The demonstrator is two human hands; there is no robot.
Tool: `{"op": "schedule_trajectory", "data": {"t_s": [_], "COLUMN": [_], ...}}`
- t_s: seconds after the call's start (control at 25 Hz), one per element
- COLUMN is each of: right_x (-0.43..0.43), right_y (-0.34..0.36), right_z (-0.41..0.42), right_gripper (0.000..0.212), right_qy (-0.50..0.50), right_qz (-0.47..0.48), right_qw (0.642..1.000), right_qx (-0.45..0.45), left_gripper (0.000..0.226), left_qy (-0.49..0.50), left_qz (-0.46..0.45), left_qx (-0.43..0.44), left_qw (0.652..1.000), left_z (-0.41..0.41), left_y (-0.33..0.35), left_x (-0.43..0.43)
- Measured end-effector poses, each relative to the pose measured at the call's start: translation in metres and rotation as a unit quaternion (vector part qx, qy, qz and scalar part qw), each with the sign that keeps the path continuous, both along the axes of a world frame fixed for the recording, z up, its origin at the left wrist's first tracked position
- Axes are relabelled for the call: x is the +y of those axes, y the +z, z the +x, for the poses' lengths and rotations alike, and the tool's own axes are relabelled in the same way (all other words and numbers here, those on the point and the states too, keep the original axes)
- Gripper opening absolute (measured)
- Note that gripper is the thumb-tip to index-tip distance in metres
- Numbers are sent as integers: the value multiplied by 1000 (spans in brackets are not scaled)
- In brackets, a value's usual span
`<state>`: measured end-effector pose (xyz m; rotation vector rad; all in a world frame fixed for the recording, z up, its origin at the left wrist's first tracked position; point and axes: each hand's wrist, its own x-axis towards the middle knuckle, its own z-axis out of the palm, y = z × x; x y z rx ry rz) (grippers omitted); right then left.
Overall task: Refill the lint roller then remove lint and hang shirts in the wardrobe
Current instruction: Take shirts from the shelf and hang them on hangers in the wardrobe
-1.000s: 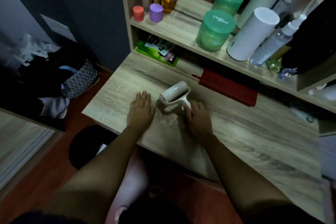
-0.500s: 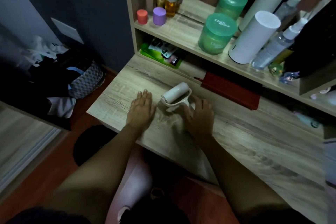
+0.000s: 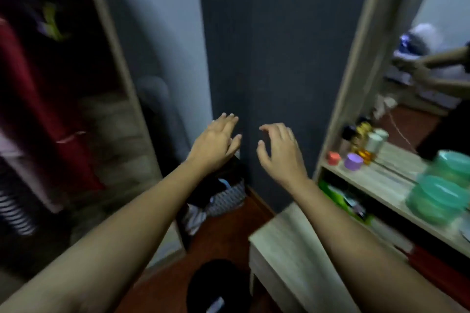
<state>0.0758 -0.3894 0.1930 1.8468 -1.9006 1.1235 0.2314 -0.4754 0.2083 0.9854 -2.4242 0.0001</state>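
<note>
My left hand (image 3: 217, 143) and my right hand (image 3: 281, 151) are raised side by side in front of the dark wall, fingers loosely spread, holding nothing. At the left stands the open wardrobe (image 3: 112, 40) with a red garment (image 3: 38, 109) and a striped garment (image 3: 12, 208) hanging inside. The lint roller is out of view. Only the near corner of the wooden desk (image 3: 287, 249) shows at the lower right.
A patterned laundry basket (image 3: 229, 198) full of clothes sits on the floor below my hands. A dark round bin (image 3: 216, 287) stands by the desk corner. The shelf (image 3: 381, 183) at right carries green jars (image 3: 437, 198), small bottles and a mirror.
Both hands left the desk and the lint roller and rose into the air. The view swung up and to the left, bringing the wardrobe into sight.
</note>
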Motion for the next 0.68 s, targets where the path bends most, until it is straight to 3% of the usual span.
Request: {"op": "schedule_trajectory", "data": {"t_s": [0.24,0.36,0.52,0.68], "right_x": [-147,-206,-278,-331], "right_y": [136,183,230,274], "right_z": [173,252,338,387], "right_gripper": [46,46,43,38], "right_qy": [100,132,145,139], "right_qz": [-45,-76,-132,-210], "right_qw": [989,983,970,955], "right_qx": [102,102,145,158], "left_gripper": [67,59,63,50], "left_qy": [125,161,175,167], "left_qz": [-140,-166,-246,-328], "left_qx": [-7,8,-20,-39], "left_qw": [982,973,953,929], "left_z": [193,280,382,452], "left_y": [133,180,229,284], "left_x": [-109,-152,-201,-235]}}
